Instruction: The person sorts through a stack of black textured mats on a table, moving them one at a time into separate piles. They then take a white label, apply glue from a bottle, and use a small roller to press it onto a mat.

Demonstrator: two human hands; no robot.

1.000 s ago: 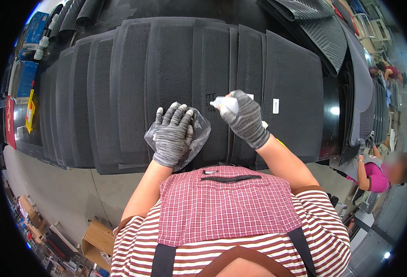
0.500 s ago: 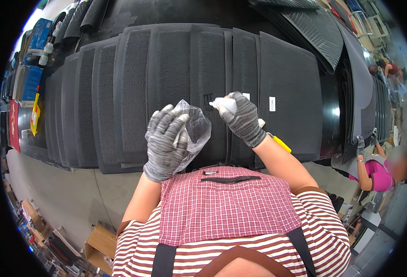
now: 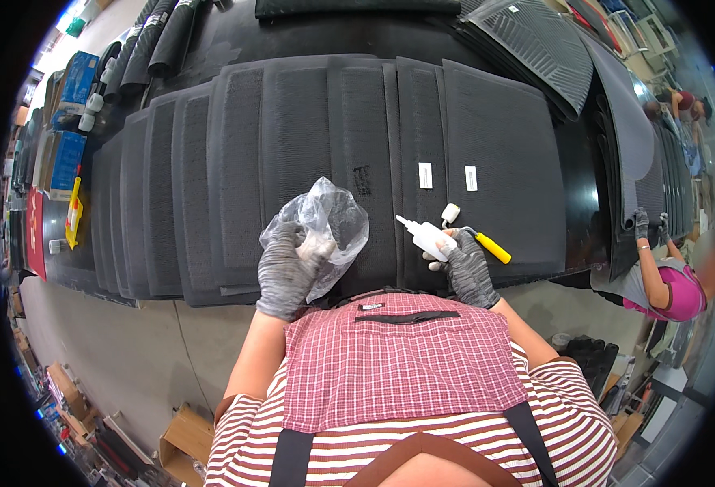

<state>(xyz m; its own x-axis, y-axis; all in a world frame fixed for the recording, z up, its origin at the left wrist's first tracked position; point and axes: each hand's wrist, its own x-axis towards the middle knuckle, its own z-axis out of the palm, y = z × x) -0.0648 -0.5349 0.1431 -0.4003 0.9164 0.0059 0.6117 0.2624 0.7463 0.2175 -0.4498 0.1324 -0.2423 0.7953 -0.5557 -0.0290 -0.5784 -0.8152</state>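
Note:
My left hand point(image 3: 287, 268), in a grey knitted glove with pale fingertips, is closed on a clear plastic bag point(image 3: 340, 217) that stands up crumpled over the mats. In my gloved right hand point(image 3: 469, 268) is a small white squeeze bottle point(image 3: 430, 239), its narrow nozzle pointing up and left. Beyond that hand lies a small paint roller with a white head point(image 3: 451, 213) and a yellow handle point(image 3: 494, 248). Beneath both hands spread overlapping black textured mats point(image 3: 503, 138). Two white labels point(image 3: 426, 175) rest on the mats at the right.
Black rolls point(image 3: 176, 36) lie at the far left, near blue boxes point(image 3: 68, 158) and a yellow tool point(image 3: 74, 213). Ribbed mats point(image 3: 536, 49) are piled at the far right. At the right, a person in pink point(image 3: 672, 286) handles dark sheets. A cardboard box point(image 3: 185, 442) stands on the floor.
My right hand has come back toward me and to the right with the bottle, uncovering a label and the roller head. My left fingers have curled lower on the bag.

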